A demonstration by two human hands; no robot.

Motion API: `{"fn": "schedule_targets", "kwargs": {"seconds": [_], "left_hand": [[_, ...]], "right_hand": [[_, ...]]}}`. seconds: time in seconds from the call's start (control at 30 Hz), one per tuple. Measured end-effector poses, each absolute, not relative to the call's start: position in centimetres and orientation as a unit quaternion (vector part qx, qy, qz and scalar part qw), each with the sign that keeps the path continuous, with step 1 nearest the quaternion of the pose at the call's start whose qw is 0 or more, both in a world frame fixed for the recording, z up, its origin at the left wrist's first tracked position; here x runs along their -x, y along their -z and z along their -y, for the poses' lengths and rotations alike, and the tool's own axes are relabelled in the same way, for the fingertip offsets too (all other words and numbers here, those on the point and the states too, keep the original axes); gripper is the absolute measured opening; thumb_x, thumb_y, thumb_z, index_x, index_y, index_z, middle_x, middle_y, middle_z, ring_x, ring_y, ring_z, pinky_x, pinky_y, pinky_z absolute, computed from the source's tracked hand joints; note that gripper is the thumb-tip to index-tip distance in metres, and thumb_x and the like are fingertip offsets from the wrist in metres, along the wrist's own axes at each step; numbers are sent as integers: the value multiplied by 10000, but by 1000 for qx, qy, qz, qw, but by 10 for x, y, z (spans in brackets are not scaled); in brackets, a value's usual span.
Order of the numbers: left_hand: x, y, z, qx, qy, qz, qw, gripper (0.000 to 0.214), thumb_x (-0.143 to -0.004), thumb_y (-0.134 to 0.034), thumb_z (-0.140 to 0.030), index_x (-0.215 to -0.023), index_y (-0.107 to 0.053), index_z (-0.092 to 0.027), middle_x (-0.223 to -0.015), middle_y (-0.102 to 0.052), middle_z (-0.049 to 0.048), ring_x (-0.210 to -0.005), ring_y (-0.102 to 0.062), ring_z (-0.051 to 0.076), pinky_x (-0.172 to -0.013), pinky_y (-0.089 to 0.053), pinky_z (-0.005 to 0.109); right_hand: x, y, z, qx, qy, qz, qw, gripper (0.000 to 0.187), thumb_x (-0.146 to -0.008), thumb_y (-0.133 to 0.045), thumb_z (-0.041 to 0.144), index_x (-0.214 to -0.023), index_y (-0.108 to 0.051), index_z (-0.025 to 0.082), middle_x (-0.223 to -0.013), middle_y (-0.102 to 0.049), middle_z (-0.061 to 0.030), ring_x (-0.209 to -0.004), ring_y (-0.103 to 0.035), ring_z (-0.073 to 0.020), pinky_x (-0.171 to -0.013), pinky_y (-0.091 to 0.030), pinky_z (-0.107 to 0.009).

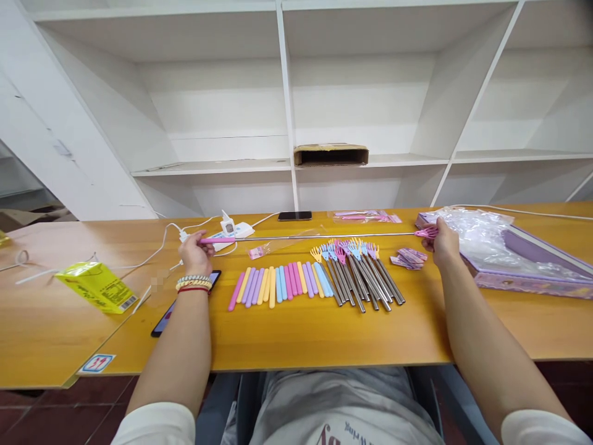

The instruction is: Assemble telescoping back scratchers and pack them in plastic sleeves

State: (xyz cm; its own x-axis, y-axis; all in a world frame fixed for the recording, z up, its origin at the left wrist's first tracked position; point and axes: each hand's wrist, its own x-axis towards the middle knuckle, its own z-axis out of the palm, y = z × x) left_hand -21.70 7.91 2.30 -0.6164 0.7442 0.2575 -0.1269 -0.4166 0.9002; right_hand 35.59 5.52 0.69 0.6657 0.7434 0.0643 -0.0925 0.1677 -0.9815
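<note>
Stretched between my two hands is a telescopic back scratcher (324,237), its thin metal rod pulled out long above the table. My left hand (195,253) is closed round its pink handle. At the other end, my right hand (443,244) grips the pink claw-shaped head. Below the rod lies a row of coloured handles (280,283) in pink, yellow, purple and blue. To their right is a pile of metal rods with small coloured claw heads (364,275). A bunch of small printed packets (409,258) lies near my right hand.
A purple box (532,279) with clear plastic bags (482,241) stands right. Pink items in a bag (364,216) and a dark phone (295,216) lie at the back. Left are a yellow carton (96,286), cables and another phone (162,321). White shelves (287,93) rise behind.
</note>
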Motion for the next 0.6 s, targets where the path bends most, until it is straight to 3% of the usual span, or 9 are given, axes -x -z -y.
{"fn": "schedule_targets", "kwargs": {"seconds": [0.23, 0.4, 0.6], "left_hand": [[212, -22, -81, -333, -751, -515, 245, 212, -583, -524, -265, -696, -617, -112, -388, -433, -36, -337, -369, 80, -325, -248, 183], [211, -19, -83, -339, -742, -517, 258, 144, -565, -539, -238, -636, -604, -131, -353, -315, -74, -312, -250, 58, -317, -160, 186], [207, -17, -83, -341, -736, -526, 255, 118, -582, -555, -248, -633, -560, -141, -370, -257, -90, -318, -207, 54, -327, -123, 203]], "right_hand": [[-354, -6, -56, 595, -263, 262, 712, 259, -819, -479, 350, -736, -576, 125, -484, -541, -36, -314, -359, -80, -333, -215, -225], [-356, -5, -57, 596, -247, 253, 721, 217, -804, -495, 330, -742, -571, 137, -486, -526, -16, -335, -371, -83, -348, -260, -229], [-353, -6, -59, 584, -234, 252, 735, 174, -782, -520, 316, -711, -532, 157, -477, -495, 4, -347, -361, -81, -345, -228, -230]]}}
